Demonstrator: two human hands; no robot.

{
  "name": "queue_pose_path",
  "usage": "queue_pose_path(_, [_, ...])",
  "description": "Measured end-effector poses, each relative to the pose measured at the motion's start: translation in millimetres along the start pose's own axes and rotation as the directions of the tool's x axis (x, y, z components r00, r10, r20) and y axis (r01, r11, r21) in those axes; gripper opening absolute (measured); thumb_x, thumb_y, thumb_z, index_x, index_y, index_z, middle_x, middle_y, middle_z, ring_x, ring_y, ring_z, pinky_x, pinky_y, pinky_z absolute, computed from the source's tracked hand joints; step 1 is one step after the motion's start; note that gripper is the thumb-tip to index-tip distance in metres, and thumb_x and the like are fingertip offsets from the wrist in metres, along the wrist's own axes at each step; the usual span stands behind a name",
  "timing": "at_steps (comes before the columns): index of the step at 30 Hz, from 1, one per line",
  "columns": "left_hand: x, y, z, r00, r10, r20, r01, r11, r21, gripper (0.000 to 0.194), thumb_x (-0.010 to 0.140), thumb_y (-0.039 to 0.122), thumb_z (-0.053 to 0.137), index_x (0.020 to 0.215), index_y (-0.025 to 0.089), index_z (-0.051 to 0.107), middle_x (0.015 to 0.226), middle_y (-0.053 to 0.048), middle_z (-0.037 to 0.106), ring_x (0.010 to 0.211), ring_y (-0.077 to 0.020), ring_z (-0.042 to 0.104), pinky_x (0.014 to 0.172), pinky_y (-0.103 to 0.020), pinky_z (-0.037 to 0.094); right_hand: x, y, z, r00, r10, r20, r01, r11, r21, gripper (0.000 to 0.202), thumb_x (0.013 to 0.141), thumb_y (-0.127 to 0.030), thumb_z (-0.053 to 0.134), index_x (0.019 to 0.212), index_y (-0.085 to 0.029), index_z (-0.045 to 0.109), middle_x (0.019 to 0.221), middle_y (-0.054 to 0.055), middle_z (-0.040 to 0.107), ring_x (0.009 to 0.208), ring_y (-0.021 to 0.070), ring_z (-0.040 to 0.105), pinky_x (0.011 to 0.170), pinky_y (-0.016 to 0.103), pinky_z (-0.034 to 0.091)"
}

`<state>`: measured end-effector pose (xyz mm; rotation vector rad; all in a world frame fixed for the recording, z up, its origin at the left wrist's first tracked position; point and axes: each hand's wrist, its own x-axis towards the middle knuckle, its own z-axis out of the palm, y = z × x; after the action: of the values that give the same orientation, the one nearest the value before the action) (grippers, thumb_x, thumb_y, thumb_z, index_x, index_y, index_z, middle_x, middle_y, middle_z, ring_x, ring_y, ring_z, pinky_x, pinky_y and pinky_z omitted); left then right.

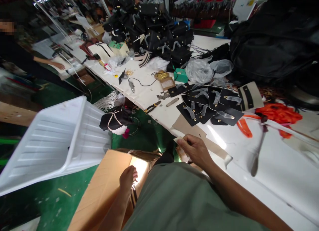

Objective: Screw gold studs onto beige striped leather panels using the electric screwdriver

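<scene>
My left hand (128,180) is over the open cardboard box (99,181) at my left side, its fingers curled inward. Whatever may be in that hand is hidden; a piece with a black stripe (134,198) shows just below it. At the table's front edge, my right hand (195,150) pinches a small pale flat piece (177,139) between thumb and fingers. Just beyond lies a pile of black flat panels (211,103) with gold fittings and plastic-wrapped straps. A beige panel with a black strap (250,96) rests at the pile's right.
A white plastic bin (74,138) stands on the green floor to the left. Pliers (152,107) lie at the table edge. Orange strips (279,116) and a long-handled tool (259,151) are on the right. Black bags (152,35) are heaped behind. A co-worker (27,55) reaches over another table.
</scene>
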<state>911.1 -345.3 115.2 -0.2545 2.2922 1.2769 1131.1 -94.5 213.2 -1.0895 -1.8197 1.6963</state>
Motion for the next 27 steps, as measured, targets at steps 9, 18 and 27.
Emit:
queue_pose_path(9, [-69.6,151.8,144.6,0.365,0.388,0.846,-0.298,0.910,-0.288,0.040,0.081,0.039,0.079,0.112,0.015,0.074,0.104,-0.009,0.074,0.099,-0.0239,0.067,0.091,-0.034,0.053,39.7,-6.4,3.3,0.980,0.030,-0.197,-0.043,0.997,-0.059,0.048,0.085,-0.056,0.070,0.057,-0.020,0.056,0.056,-0.003,0.049,0.057,0.0135,0.047,0.057,0.028,0.037])
queue_pose_path(18, [-34.8,199.2,204.2,0.393,0.303,0.868,-0.359,0.920,-0.159,0.027,0.087,0.038,0.068,0.076,0.014,0.073,0.069,-0.002,0.065,0.068,-0.0150,0.058,0.066,-0.025,0.045,101.9,-4.9,-5.4,0.949,0.135,-0.284,-0.099,0.986,0.135,0.040,0.081,-0.054,0.075,0.107,-0.023,0.076,0.115,0.010,0.071,0.099,0.0261,0.067,0.084,0.035,0.054])
queue_pose_path(27, [73.8,238.7,296.9,0.278,0.340,0.898,-0.641,0.762,-0.090,0.023,0.087,0.036,0.067,0.099,0.018,0.076,0.092,-0.006,0.074,0.076,-0.0163,0.067,0.068,-0.026,0.055,156.2,-6.9,-15.5,0.818,0.359,-0.449,-0.266,0.929,0.258,0.044,0.088,-0.065,0.063,0.087,-0.021,0.067,0.076,0.002,0.067,0.074,0.0205,0.059,0.070,0.030,0.047])
